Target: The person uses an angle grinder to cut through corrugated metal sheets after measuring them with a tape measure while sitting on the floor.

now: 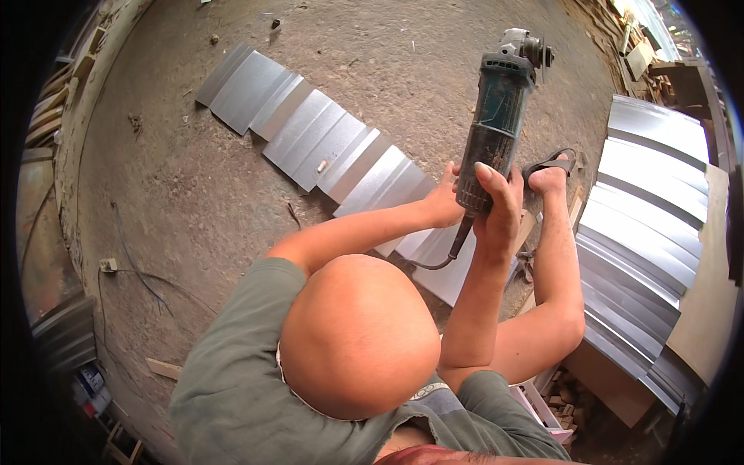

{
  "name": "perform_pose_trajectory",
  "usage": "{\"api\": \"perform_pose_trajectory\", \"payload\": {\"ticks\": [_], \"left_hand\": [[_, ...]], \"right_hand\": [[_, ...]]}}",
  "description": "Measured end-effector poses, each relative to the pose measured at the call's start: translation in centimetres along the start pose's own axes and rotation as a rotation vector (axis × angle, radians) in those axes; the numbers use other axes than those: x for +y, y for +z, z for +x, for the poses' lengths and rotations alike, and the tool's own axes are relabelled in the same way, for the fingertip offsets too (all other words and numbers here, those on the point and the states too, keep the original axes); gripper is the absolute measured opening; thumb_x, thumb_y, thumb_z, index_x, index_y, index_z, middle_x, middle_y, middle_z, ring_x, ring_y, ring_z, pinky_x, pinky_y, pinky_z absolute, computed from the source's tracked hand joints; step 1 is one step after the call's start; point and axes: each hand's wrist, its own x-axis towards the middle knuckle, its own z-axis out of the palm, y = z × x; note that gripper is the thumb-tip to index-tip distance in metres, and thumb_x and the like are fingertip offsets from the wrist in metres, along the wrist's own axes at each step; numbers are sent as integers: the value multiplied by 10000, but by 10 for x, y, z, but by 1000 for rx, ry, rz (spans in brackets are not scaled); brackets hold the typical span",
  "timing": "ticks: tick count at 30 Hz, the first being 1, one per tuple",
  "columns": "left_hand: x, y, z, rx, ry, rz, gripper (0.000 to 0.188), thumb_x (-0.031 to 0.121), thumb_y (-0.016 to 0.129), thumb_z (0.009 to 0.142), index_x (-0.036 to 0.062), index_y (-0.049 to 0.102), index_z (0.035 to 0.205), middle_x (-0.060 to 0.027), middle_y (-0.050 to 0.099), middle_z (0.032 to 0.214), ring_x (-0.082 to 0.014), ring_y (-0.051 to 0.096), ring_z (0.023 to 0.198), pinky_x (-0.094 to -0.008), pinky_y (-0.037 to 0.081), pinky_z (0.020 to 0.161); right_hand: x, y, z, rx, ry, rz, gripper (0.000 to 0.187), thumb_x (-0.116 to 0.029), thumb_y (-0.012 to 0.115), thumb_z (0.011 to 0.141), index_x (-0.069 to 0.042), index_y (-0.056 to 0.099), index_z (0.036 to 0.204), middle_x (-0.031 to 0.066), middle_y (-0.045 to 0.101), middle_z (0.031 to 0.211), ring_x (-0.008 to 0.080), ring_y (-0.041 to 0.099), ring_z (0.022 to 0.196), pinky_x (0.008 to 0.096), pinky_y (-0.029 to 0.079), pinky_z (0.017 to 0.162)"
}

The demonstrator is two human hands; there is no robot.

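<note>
In my right hand [502, 203] is an angle grinder [496, 116], its teal and black body upright and its grey metal head pointing away from me. A thin disc shows edge-on at the head's right side. The black cord [462, 237] leaves the handle's lower end and curves left behind my bent knee [358, 333]. My left hand [443, 204] is just left of the handle, over a ribbed silver metal sheet [310, 132]; most of its fingers are hidden, so its grip cannot be seen. The sheet runs diagonally across the floor, with a small whitish piece [322, 166] on it.
Larger ribbed metal sheets [647, 201] lie at the right, beside a tan board [707, 287]. My sandalled foot [549, 177] is between them and the grinder. At the left, cables [143, 279] trail over the rough floor [178, 201]. Wood scraps [566, 415] sit at the lower right.
</note>
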Motion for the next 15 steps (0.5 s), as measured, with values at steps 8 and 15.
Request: {"api": "perform_pose_trajectory", "payload": {"ticks": [8,15], "left_hand": [[4,51,-61,-297,311,387,1012,416,844,756,-33,368,1528,-293,237,1638,-417,84,1580,-774,107,1174],[-17,90,-22,-24,382,242,1005,431,875,749,-60,425,1501,-387,354,1544,-390,303,1520,-702,304,1144]], "right_hand": [[-2,-6,3,-46,-16,-43,544,-248,808,798,60,575,1182,167,688,915,210,708,735,314,598,660],[0,2,2,-70,11,-57,564,-246,796,795,69,557,1198,196,695,896,230,695,691,320,590,638]]}}
